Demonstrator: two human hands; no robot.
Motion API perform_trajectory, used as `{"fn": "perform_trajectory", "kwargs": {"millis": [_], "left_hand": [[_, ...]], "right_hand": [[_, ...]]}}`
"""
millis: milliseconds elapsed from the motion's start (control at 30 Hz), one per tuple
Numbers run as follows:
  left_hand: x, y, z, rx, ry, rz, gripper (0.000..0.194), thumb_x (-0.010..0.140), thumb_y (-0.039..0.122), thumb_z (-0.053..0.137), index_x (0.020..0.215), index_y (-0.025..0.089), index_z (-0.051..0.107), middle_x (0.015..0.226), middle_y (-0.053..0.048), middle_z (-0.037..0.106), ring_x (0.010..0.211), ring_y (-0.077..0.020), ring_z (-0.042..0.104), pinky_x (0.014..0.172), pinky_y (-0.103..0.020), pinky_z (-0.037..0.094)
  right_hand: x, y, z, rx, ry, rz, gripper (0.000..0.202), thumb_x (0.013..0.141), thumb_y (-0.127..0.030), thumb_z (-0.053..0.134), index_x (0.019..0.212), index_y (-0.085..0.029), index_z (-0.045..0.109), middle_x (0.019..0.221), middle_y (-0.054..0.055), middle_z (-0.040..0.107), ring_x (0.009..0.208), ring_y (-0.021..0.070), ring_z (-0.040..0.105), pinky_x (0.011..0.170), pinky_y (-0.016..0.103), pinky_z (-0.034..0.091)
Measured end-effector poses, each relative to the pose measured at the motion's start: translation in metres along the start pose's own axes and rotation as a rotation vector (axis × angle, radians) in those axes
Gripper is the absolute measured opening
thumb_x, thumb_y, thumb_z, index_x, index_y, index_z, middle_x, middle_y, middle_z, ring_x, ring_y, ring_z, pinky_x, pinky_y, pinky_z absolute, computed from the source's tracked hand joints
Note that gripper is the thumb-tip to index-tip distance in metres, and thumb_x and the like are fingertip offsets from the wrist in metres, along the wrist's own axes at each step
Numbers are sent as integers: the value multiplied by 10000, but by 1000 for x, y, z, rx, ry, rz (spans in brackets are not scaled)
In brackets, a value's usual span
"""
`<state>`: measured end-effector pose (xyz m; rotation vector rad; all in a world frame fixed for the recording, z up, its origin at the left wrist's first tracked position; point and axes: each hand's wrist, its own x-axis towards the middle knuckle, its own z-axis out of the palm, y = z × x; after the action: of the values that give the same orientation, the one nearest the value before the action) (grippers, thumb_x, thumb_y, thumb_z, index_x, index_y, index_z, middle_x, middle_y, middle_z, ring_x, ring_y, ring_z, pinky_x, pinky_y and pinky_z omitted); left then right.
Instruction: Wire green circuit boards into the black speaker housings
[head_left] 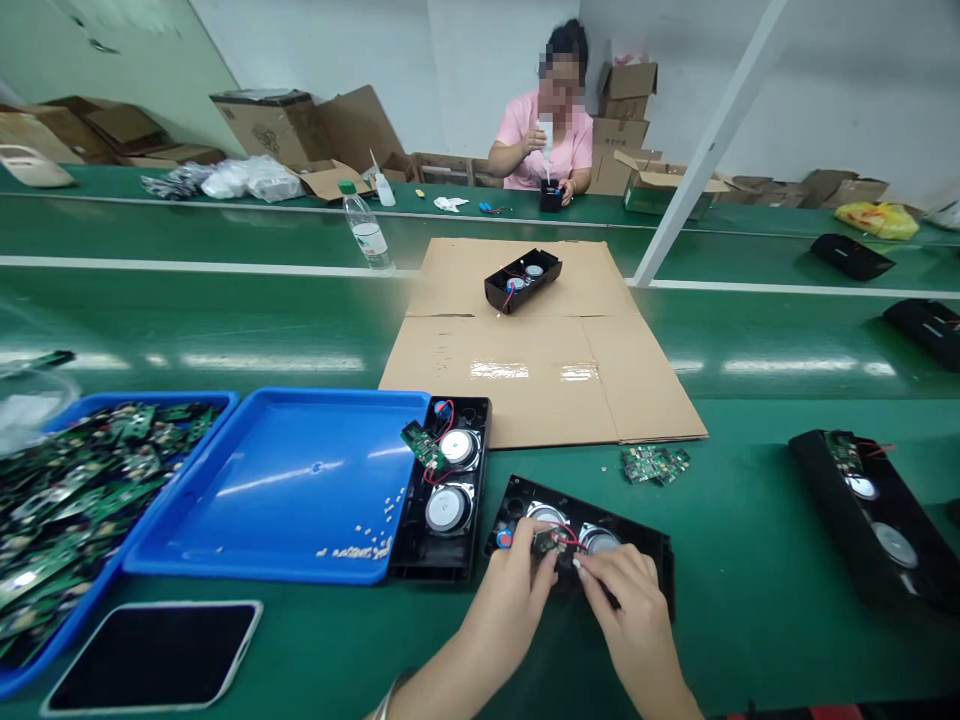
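My left hand (517,572) is closed on a small green circuit board (547,541). Close beside it, my right hand (628,592) pinches a tiny white connector (577,562), near red wires (564,530). Both hands are over a black speaker housing (645,532) that lies at an angle on the green table. Two round speakers in it are partly hidden by my fingers, and a blue part (504,538) shows at its left end. A second open speaker housing (480,480) stands to the left, with a wired circuit board (422,447) resting across its edge.
A blue tray (277,480) holds small white pieces; another tray (229,400) is heaped with circuit boards. Several boards (655,463) lie by the cardboard sheet (517,400). A phone (154,655) is front left, more housings (862,510) are right. A co-worker (517,150) sits opposite.
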<state>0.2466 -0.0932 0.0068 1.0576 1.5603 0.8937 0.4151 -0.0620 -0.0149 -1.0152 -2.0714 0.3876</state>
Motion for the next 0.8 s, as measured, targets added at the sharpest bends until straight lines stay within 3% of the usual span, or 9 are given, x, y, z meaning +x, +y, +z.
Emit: {"fn": "perform_trajectory", "kwargs": {"millis": [267,567,800], "left_hand": [[-3,-1,-1,64,6,100,210,973,296,444,1111,248,594,935,-66,786,816,-236,780,759,-335,626],[-4,-1,2,203,-2,145,286,972,253,353,1142,217,580,876,-94,777,760,-258,763,691,-333,577],[-5,5,-2,227,6,169,281,970,235,357,1136,223,583,888,-93,790,765,-256,766,692,-318,573]], "right_hand": [[6,-7,5,-87,-40,-28,204,1076,-162,461,969,-182,634,830,-4,639,761,149,538,780,340,319],[12,-10,6,-141,-49,-51,293,1090,-164,406,859,-183,586,765,-12,586,718,144,482,791,350,296],[5,-6,10,-108,-84,-4,279,1095,-180,394,915,-189,606,821,10,604,756,155,513,821,361,307]]}}
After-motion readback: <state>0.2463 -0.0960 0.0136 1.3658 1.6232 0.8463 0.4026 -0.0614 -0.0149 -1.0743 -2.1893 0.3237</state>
